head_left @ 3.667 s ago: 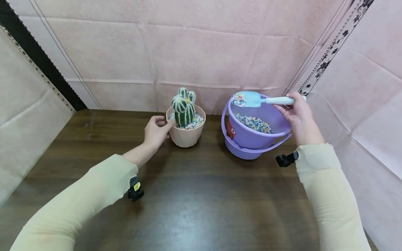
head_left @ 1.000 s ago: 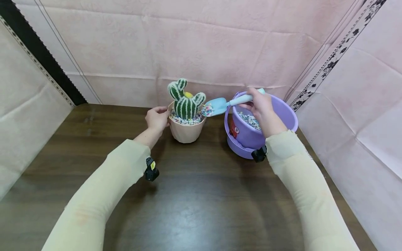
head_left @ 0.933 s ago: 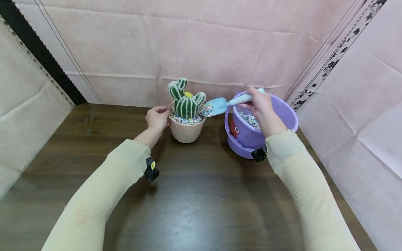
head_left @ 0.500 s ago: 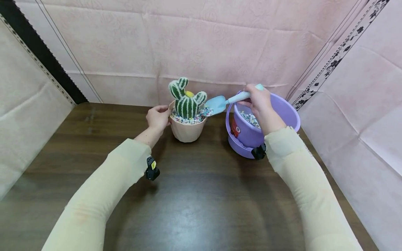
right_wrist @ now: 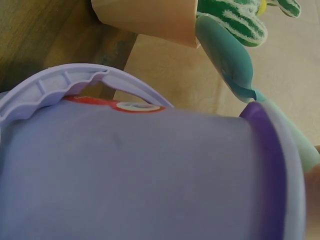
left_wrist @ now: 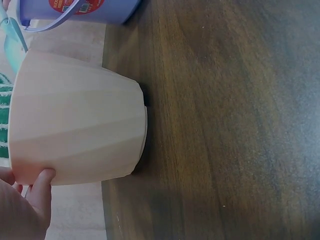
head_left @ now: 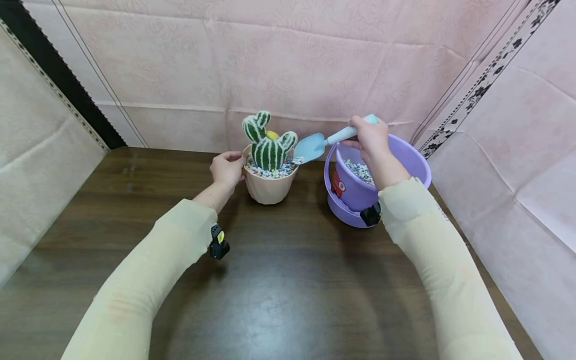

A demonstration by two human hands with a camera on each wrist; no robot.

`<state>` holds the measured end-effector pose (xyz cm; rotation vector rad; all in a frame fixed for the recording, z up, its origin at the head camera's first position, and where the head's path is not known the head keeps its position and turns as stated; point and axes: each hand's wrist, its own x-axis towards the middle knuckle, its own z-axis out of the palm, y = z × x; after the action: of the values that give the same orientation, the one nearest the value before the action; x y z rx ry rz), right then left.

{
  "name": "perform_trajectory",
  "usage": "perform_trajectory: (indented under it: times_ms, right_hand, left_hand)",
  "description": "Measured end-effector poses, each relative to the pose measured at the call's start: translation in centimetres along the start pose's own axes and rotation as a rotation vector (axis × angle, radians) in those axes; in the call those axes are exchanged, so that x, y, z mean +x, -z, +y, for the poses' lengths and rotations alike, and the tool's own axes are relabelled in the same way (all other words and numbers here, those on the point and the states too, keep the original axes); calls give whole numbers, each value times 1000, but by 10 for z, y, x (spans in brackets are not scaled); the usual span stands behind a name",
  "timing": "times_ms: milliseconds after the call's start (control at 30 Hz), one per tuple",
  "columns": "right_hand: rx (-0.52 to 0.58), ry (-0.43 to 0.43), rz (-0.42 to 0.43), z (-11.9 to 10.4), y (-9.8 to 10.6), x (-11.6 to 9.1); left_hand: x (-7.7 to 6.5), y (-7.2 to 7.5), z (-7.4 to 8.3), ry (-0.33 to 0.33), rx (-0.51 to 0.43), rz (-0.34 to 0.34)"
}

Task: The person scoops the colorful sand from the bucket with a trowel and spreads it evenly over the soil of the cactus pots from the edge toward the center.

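Observation:
My left hand [head_left: 226,169] grips the left side of a beige flowerpot [head_left: 267,192] at its rim. In the left wrist view the thumb lies against the outside of the flowerpot [left_wrist: 80,120]. A green and white cactus [head_left: 268,154] with a yellow bloom stands in it, amid small coloured pebbles [head_left: 274,173]. My right hand [head_left: 372,140] holds a light blue toy shovel [head_left: 310,147] by its handle. The blade slopes down to the pot's right rim, with a few pebbles at its tip. In the right wrist view the shovel [right_wrist: 227,57] touches or nearly touches the pot.
A purple bucket [head_left: 355,192] with its handle hanging down stands to the right, under my right hand. More pebbles [head_left: 359,171] lie inside it. Pale cloth walls [head_left: 292,65] enclose the brown wooden table [head_left: 265,280] at the back and sides.
My right hand has brought the loaded shovel left from above the bucket to the pot, then raised its handle. Most of the pebbles have left the blade. My left hand still grips the flowerpot.

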<state>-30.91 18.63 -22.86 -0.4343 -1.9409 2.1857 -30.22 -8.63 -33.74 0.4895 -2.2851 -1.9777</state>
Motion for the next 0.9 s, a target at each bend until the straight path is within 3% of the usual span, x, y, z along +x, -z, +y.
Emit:
perform_trajectory:
  times_ms: [333, 900]
  right_hand:
    - [-21, 64, 11, 3, -14, 1]
    - [-104, 161, -73, 5, -20, 0]
  left_hand:
    - [-3, 1, 3, 16, 0, -4]
    - [-1, -1, 2, 11, -1, 16]
